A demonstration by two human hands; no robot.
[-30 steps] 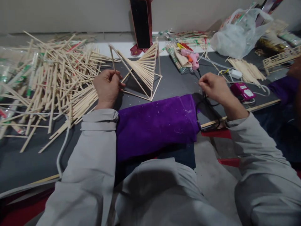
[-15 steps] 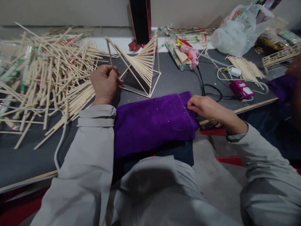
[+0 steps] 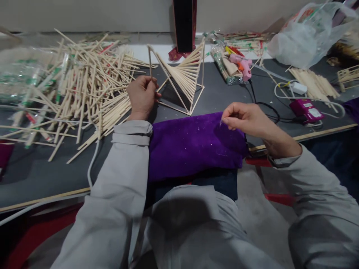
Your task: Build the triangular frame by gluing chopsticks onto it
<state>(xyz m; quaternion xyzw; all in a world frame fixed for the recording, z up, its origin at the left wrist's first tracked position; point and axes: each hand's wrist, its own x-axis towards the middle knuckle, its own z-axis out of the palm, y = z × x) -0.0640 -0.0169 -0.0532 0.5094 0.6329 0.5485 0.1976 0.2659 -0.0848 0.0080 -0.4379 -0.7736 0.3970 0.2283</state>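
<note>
A frame of wooden sticks (image 3: pixel 183 76), with a twisted fan of sticks across it, stands on the dark table. My left hand (image 3: pixel 143 96) is closed round the lower part of its left upright stick. Above the purple cloth (image 3: pixel 193 145), which lies over the table edge and my lap, my right hand (image 3: pixel 243 118) is pinched, thumb against fingertips. Something thin and pale, perhaps a strand, shows at those fingertips, too small to name. White bits and threads are scattered on the cloth.
Loose wooden sticks (image 3: pixel 92 82) are heaped on the left beside plastic-wrapped packs (image 3: pixel 22 78). A pink glue gun (image 3: pixel 243 66) rests on a pack at the back right. Beyond are a magenta box with cables (image 3: pixel 306 111), flat sticks (image 3: pixel 314 84) and a plastic bag (image 3: pixel 300 41).
My right hand has lifted from the cloth's right edge, moving slightly up, still pinched. My left hand keeps its hold on the stick frame. The whole view has shifted, with everything appearing further right.
</note>
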